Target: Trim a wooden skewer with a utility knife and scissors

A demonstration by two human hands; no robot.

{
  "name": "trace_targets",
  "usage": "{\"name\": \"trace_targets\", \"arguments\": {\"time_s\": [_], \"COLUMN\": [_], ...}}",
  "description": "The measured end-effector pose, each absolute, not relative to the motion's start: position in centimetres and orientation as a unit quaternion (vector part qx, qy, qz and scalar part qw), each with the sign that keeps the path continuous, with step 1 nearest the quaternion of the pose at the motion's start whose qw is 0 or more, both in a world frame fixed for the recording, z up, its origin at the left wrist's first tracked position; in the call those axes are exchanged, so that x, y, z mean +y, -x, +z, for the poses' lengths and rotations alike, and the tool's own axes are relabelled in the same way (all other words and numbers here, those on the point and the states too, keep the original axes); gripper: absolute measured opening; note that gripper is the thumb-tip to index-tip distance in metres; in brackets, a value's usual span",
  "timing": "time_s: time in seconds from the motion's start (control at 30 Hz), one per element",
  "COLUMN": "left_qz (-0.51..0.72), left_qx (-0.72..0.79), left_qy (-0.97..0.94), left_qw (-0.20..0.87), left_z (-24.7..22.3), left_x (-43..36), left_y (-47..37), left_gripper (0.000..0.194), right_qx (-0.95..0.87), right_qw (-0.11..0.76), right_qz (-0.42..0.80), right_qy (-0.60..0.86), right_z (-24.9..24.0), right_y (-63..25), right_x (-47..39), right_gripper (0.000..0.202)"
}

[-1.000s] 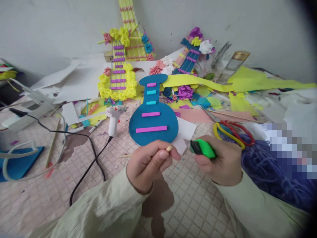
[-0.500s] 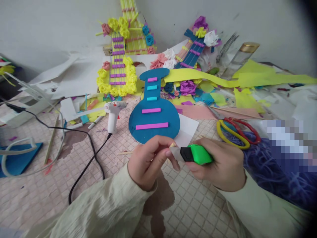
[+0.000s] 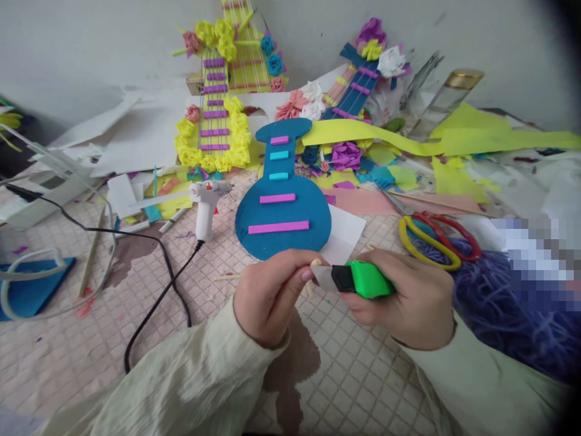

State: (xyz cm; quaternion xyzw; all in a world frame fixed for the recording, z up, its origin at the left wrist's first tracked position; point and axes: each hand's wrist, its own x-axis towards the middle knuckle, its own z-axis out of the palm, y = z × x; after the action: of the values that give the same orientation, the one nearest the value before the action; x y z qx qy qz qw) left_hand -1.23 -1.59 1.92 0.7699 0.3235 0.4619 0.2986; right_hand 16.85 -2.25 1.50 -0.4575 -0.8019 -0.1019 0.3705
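Observation:
My left hand [image 3: 275, 293] pinches a short wooden stick [image 3: 316, 263], its pale tip just showing past thumb and forefinger. Closed around the green handle of a utility knife [image 3: 370, 280] is my right hand [image 3: 408, 297]. The knife's blade [image 3: 323, 277] points left and meets the stick at my left fingertips. Just beyond both hands lies a blue guitar-shaped cutout [image 3: 284, 242], with magenta and light-blue strips across its neck and body. Most of the stick is hidden by my fingers.
A white glue gun [image 3: 205, 209] with a black cord stands left of the cutout. Scissors [image 3: 426, 239] with yellow and red handles lie at right by purple shredded strands [image 3: 490, 315]. Behind are flower-decked paper guitars [image 3: 215, 115], yellow crepe paper [image 3: 376, 133] and a gold-lidded jar [image 3: 454, 97].
My left fingers have curled in closer around the stick. The knife stays against the stick, its handle barely shifted. The camera view has moved slightly.

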Motion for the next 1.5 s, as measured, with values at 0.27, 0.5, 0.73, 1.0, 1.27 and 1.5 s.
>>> {"name": "trace_targets", "arguments": {"time_s": [0.27,0.5,0.73,1.0,1.27,1.5], "left_qz": [0.462,0.464,0.458,0.461,0.469,0.468], "left_qx": [0.314,0.294,0.295,0.257,0.205,0.122], "left_qy": [-0.774,-0.786,-0.803,-0.809,-0.779,-0.745], "left_qw": [0.299,0.286,0.242,0.259,0.363,0.459], "left_z": [1.8,2.1,1.7,1.7,2.2,3.2], "left_x": [-1.6,-1.5,-1.3,-1.2,-1.2,-3.0], "left_y": [1.1,1.1,1.2,1.2,1.4,1.3], "left_gripper": [0.02,0.02,0.019,0.018,0.024,0.029], "right_qx": [-0.8,-0.802,-0.802,-0.807,-0.811,-0.737], "right_qw": [0.37,0.366,0.369,0.373,0.396,0.352], "right_qz": [-0.088,-0.082,-0.082,-0.048,-0.048,-0.1], "right_qy": [0.463,0.465,0.463,0.455,0.428,0.568], "right_z": [1.8,1.7,1.6,1.5,1.7,0.5], "right_y": [-16.7,-16.8,-16.6,-16.5,-16.2,-18.7], "right_x": [-2.4,-2.4,-2.4,-2.5,-2.8,-0.2], "right_gripper": [0.04,0.042,0.041,0.039,0.043,0.045]}}
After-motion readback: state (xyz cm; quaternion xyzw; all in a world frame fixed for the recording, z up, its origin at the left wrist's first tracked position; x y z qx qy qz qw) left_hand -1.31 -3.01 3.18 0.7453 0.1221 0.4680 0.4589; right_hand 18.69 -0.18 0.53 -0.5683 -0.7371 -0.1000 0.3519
